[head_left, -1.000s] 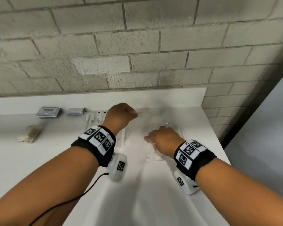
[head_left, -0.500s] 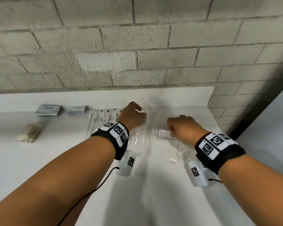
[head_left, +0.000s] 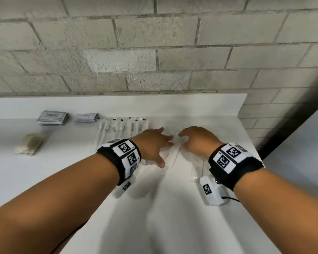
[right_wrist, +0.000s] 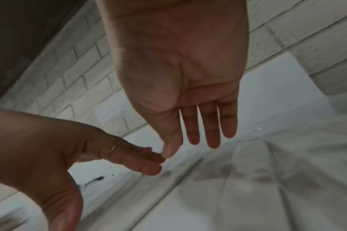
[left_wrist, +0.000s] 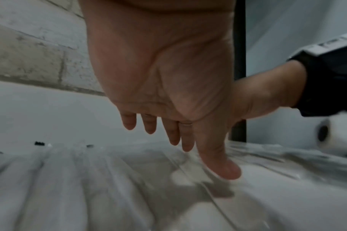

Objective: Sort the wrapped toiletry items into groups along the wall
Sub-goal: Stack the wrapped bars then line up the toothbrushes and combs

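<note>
Both hands hover low over a loose pile of clear-wrapped items on the white counter [head_left: 173, 208]. One of them is a wrapped white comb [head_left: 173, 156] lying between the hands. My left hand [head_left: 163, 151] has straight fingers, and in the left wrist view its thumb [left_wrist: 224, 170] presses on the clear wrap [left_wrist: 267, 164]. My right hand [head_left: 189, 140] is spread with straight fingers just above more clear packets [right_wrist: 257, 179] and holds nothing. The two hands' fingertips nearly meet. Wrapped toothbrushes [head_left: 121, 125] lie in a row by the wall.
Two stacks of grey sachets [head_left: 52, 117] [head_left: 85, 118] sit against the back ledge at left. A beige bundle [head_left: 30, 143] lies further left, nearer me. The brick wall [head_left: 154, 52] rises behind the ledge. The counter ends at right [head_left: 253, 149].
Both hands have uncurled and moved in toward each other over the clear packets. The right hand no longer holds the packet it gripped half a second ago.
</note>
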Available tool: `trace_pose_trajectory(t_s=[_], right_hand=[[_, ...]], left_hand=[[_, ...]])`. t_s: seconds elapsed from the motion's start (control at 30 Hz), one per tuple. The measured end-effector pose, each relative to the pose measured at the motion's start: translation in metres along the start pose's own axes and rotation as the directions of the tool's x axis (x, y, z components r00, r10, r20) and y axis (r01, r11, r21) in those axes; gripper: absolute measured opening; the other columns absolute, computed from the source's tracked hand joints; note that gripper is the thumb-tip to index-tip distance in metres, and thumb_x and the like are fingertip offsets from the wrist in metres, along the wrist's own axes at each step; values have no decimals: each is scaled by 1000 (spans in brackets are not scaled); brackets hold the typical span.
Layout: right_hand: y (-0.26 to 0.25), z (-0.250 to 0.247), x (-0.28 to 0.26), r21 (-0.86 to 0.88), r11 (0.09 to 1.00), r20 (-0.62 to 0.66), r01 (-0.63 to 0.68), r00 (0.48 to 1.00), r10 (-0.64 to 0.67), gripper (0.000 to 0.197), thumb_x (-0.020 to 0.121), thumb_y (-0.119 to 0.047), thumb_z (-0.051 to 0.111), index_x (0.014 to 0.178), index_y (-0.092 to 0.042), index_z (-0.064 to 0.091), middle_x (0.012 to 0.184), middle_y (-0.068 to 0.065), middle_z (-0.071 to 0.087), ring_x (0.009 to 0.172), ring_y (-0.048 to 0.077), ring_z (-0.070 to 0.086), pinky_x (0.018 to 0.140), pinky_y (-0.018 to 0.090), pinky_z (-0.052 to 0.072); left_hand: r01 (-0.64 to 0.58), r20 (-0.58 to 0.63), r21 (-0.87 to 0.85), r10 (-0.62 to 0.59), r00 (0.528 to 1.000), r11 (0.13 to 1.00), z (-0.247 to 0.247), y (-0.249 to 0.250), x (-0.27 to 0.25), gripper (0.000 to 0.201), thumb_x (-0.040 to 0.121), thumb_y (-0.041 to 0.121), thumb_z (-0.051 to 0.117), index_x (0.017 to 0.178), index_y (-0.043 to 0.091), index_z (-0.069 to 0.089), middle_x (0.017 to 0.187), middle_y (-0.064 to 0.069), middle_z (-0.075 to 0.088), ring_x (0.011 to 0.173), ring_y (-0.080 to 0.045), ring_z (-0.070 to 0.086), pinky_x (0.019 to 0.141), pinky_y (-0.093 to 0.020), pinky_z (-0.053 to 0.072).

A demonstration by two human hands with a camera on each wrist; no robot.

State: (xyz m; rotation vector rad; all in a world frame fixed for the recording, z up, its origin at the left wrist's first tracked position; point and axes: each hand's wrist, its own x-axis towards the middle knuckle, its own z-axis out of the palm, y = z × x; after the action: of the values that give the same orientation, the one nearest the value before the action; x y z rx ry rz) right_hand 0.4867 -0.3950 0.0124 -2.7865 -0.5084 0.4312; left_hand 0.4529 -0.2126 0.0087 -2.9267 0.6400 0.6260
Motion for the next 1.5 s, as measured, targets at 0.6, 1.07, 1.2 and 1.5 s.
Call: trace_pose_trajectory(t_s=[0.6, 1.07, 1.2, 1.5], right_hand=[[-4, 9, 18, -183, 983, 94, -26, 995, 44, 59, 76, -59, 65, 119, -20, 51, 121, 0, 60, 120, 26, 52, 112, 55, 19], [-14, 12, 11, -202, 962, 194, 182, 971, -142, 71, 80, -46, 69, 143, -23, 44, 157, -3, 29, 138, 30, 37, 116, 40, 25], [-20, 12, 7, -189, 968, 143, 166, 980, -140, 72, 81, -46, 68, 142, -18, 44, 146, 1, 44, 129, 30, 46, 110, 38, 29], [-2, 0, 7, 35, 989, 112, 146, 983, -149, 60, 89, -32, 64, 145, -24, 42, 158, -8, 25, 140, 20, 35, 117, 34, 23]], left_hand=[[221, 30, -77, -219, 975, 972, 6, -3, 13, 101, 74, 66, 62, 152, 18, 18, 159, 3, 22, 148, -28, 8, 117, -50, 12], [221, -35, -181, -231, 972, 958, 4, 2, 12, 88, 68, 59, 73, 138, 11, 47, 146, 0, 42, 129, -19, 46, 102, -36, 42], [195, -51, -172, -207, 977, 966, 1, 4, 12, 86, 69, 57, 73, 137, 11, 49, 144, -1, 44, 126, -20, 48, 99, -34, 44], [192, -46, -191, -204, 978, 963, 1, -2, 11, 94, 75, 55, 69, 150, 15, 28, 161, 0, 15, 145, -18, 22, 113, -34, 26]])
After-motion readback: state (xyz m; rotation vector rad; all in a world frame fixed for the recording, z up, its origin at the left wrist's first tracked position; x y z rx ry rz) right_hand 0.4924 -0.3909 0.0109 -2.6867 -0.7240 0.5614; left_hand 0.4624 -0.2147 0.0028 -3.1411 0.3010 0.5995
